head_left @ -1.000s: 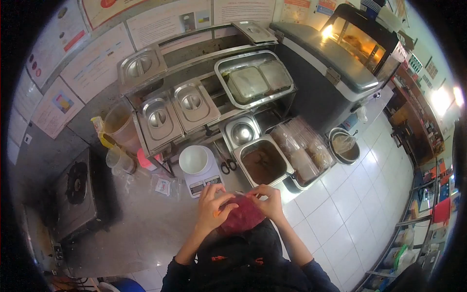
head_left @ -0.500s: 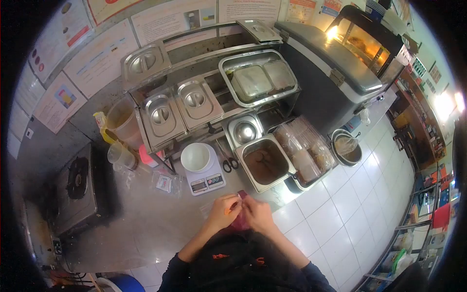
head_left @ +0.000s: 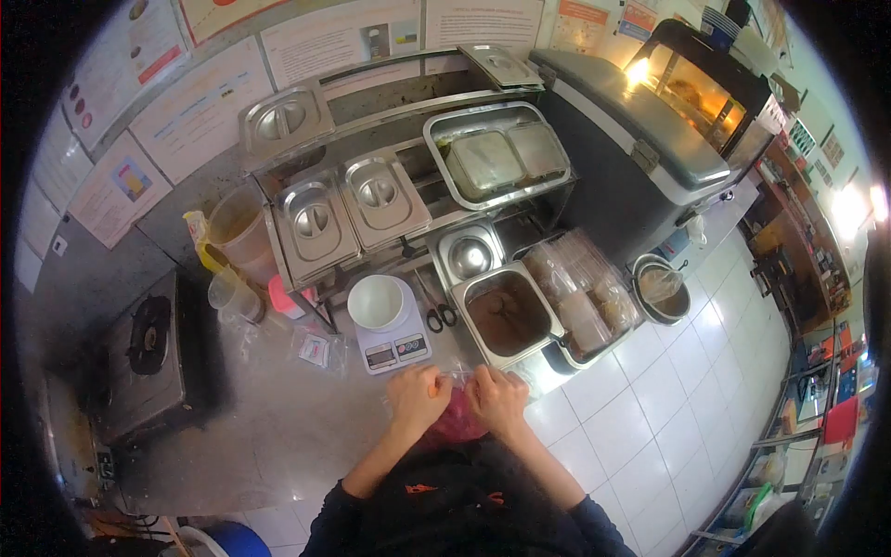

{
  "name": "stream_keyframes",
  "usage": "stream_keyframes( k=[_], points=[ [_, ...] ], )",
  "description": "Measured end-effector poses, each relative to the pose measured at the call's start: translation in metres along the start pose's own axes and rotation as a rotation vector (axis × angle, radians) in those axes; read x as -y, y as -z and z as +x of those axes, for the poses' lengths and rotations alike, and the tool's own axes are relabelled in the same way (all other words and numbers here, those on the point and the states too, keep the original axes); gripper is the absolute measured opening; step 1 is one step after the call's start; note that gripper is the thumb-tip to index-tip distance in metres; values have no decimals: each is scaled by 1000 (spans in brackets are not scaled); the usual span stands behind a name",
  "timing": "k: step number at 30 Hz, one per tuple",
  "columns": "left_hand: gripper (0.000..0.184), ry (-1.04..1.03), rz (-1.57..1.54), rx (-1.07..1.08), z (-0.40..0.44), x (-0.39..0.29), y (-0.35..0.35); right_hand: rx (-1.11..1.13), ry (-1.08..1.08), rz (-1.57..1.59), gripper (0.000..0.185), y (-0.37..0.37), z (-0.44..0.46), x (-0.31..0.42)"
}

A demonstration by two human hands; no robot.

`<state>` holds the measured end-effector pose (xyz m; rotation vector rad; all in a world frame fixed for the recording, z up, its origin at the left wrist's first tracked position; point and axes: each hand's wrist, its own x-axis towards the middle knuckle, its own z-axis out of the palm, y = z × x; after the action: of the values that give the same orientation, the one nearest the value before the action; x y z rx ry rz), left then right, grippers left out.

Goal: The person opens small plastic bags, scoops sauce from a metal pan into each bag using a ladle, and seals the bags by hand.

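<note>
A clear plastic bag with dark pink-red contents (head_left: 458,420) is close to my body at the counter's front edge. My left hand (head_left: 419,399) is closed on the left side of its top. My right hand (head_left: 499,399) grips the right side, so the clear upper part stretches between both fists. What the contents are, I cannot make out. Just beyond my hands stands a white kitchen scale (head_left: 397,349) with a white bowl (head_left: 376,303) on it. Black-handled scissors (head_left: 440,318) lie to the right of the scale.
An open steel pan of brown contents (head_left: 509,320) sits right of the scissors, beside a tray of plastic-wrapped packs (head_left: 585,316). Lidded steel pans (head_left: 314,219) fill the rack behind. A black stove (head_left: 148,348) is at left, near a clear measuring jug (head_left: 232,295).
My hands were close together at the bag's top and have moved apart, left and right. More of the clear plastic and the pink-red contents now shows between them.
</note>
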<state>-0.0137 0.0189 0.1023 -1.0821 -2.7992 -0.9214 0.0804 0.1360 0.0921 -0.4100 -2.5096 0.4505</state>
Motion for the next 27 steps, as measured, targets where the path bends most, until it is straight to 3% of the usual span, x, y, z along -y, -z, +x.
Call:
stream_keyframes(
  k=[4, 6, 10, 12, 13, 15, 19, 21, 22, 24, 27],
  points=[
    [23, -28, -105, 13, 8, 16, 9, 58, 53, 156, 13, 16, 17, 2],
    [25, 44, -134, 316, 15, 13, 28, 71, 459, 198, 15, 25, 27, 0],
    [26, 85, -43, 457, 28, 21, 46, 189, 438, 388, 14, 31, 28, 0],
    [23, -92, -444, 363, 29, 37, 26, 169, 220, 450, 12, 21, 22, -9],
    [23, -93, -444, 360, 26, 30, 23, 168, 223, 449, 12, 18, 23, -14],
    [18, -294, -715, 70, 16, 9, 15, 126, 26, 528, 12, 14, 26, -21],
    [15, -89, -738, 124, 0, 21, -11, 12, -45, 587, 4, 12, 29, -29],
    [9, -12, -645, 106, 1, 16, 3, 127, -337, 915, 5, 11, 27, -32],
    [9, -14, -645, 107, 3, 14, 7, 126, -338, 914, 5, 10, 27, -33],
    [6, 8, -710, 7, 5, 12, 12, 163, -498, 1223, 8, 9, 28, -33],
    [5, -87, -700, -112, 9, 15, 16, 148, -519, 1220, 10, -8, 19, -53]
  ],
)
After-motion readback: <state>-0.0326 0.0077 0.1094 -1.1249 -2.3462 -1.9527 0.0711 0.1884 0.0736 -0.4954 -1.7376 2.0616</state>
